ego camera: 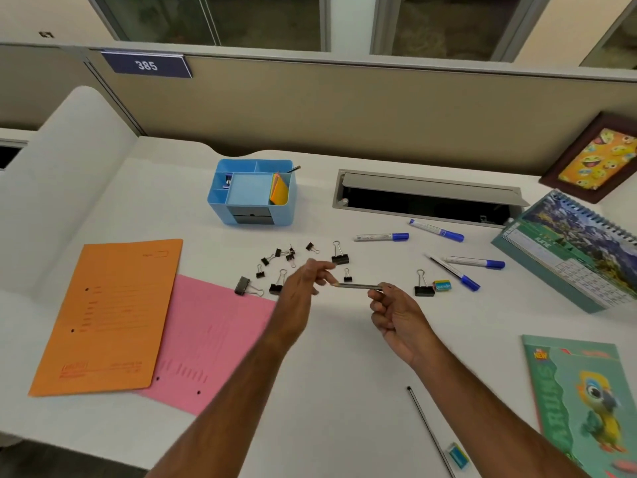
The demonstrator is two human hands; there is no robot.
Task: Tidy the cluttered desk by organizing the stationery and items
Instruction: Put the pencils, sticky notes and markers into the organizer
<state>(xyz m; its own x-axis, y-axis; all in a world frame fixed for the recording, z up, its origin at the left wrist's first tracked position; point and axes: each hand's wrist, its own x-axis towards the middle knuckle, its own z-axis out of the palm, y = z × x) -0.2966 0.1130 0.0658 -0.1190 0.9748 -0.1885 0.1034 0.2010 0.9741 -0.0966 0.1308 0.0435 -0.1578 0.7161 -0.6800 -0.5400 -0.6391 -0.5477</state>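
Note:
My right hand [396,313] grips the blunt end of a grey pencil [358,286] and holds it level above the desk, tip pointing left. My left hand [303,288] hovers by the pencil's tip with its fingers apart, holding nothing. Several black binder clips [275,263] lie scattered on the white desk behind my hands, one larger clip [340,257] upright and another [424,288] to the right beside a small eraser [442,285]. Several blue-capped markers [382,237] lie at the right. A blue desk organizer [251,191] stands at the back holding sticky notes.
An orange folder [107,315] overlaps a pink folder [213,343] at the left. At the right stand a desk calendar [572,250] and a picture frame [596,160]; a green notebook [582,398], another pencil [427,426] and an eraser [457,455] lie near the front. An open cable tray [427,198] is at the back.

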